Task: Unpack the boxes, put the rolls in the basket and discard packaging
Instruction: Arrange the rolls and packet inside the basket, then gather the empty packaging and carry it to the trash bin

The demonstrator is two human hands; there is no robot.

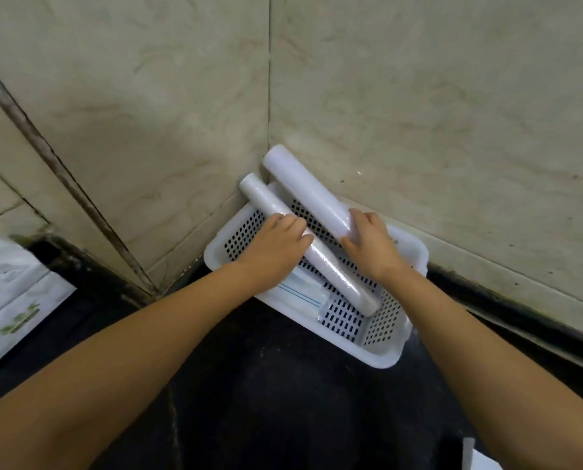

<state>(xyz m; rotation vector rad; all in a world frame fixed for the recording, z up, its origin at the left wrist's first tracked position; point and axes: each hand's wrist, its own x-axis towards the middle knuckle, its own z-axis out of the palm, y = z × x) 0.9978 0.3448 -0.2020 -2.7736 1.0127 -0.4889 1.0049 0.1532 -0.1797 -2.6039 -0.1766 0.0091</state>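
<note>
A white perforated basket (390,351) sits in the corner of a dark counter against tiled walls. My left hand (276,244) grips a long thin clear-wrapped roll (337,269) that lies diagonally in the basket, its far end poking over the rim. My right hand (371,245) holds the near end of a thicker white roll (303,188), which slants up toward the wall corner. A third roll is partly hidden between them. A flat white packet with blue lines (300,295) lies in the basket under my left wrist.
White boxes with green print (8,300) lie on the counter at the far left. A white object's corner (476,457) shows at the bottom right. Tiled walls close in behind and on the left of the basket.
</note>
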